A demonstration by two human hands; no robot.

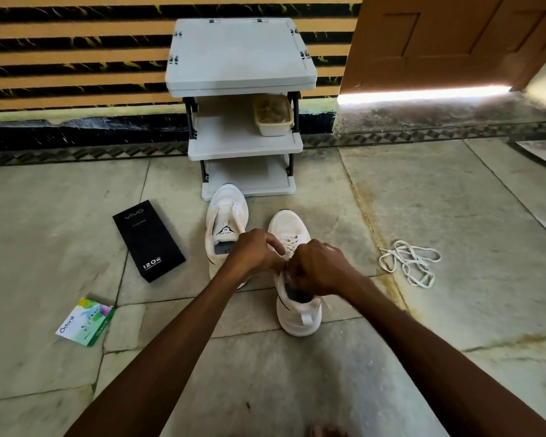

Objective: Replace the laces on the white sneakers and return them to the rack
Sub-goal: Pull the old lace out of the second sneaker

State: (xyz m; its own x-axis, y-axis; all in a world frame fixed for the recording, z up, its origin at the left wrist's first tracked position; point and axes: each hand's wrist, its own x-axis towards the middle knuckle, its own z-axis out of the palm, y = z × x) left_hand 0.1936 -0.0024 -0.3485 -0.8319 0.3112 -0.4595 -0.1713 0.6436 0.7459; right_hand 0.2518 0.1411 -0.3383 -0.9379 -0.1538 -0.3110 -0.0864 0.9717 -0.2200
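Two white sneakers stand on the stone floor in front of the rack (245, 146). The left sneaker (226, 216) has no lace and its tongue is turned up. The right sneaker (297, 307) carries a white lace through its eyelets. My left hand (256, 250) and my right hand (316, 268) meet over the right sneaker's top eyelets, fingers curled and pinching the lace ends. A loose white lace (408, 261) lies tangled on the floor to the right.
The grey three-shelf rack holds a small beige tub (273, 116) on its middle shelf. A black phone box (148, 241) and a small green packet (85, 321) lie on the floor to the left. An orange door (438, 42) is at the back right.
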